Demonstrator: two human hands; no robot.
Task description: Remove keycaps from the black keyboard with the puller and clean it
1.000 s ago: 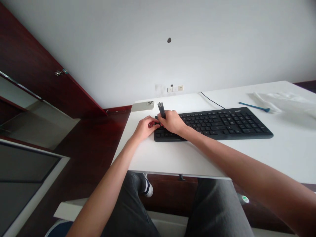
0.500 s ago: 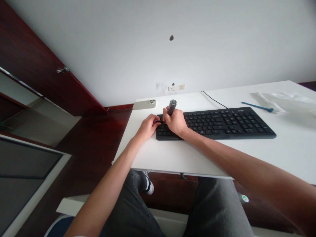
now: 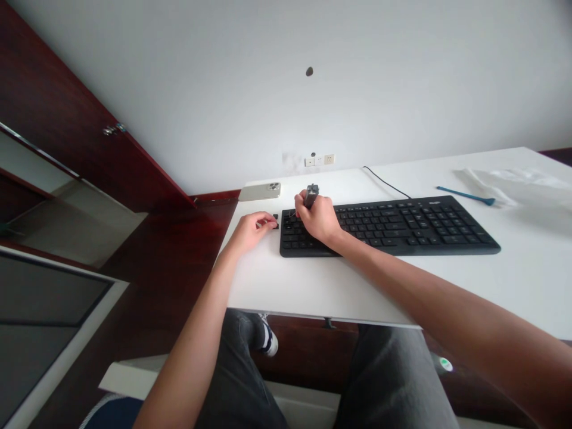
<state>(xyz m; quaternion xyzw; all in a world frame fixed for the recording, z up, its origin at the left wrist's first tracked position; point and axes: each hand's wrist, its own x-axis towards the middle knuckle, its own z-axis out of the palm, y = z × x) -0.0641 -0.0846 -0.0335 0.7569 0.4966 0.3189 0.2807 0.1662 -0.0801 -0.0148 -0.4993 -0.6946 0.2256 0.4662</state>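
The two hands are apart, both near the left end of a black full-size computer keyboard [image 3: 393, 229]. The right hand [image 3: 318, 217] is closed in a fist around a dark grey tool [image 3: 311, 193], its squared end poking up above the fist and tilted a little; a thin wire [image 3: 292, 213] shows just left of those fingers, over the keys. The keyboard lies under the right hand and runs well out to its right, a few keys showing to its left. The left hand [image 3: 254, 231] is just off the keyboard's left edge, thumb and forefinger brought near each other at a small black keycap [image 3: 276, 226]; I can't tell from here whether they pinch it or only touch it. A second keycap [image 3: 275, 216] sits on the white desk [image 3: 308, 286] right by those fingertips, on the side away from the person. Beyond the left hand lies a pale smartphone [image 3: 259, 192], camera side up. Well to the right of the right hand, past the keyboard's back edge, are a slim blue brush [image 3: 467, 193] and, farther right, a crumpled clear plastic bag [image 3: 527, 186]. The keyboard's black cable [image 3: 385, 183] curves away beyond the right hand.
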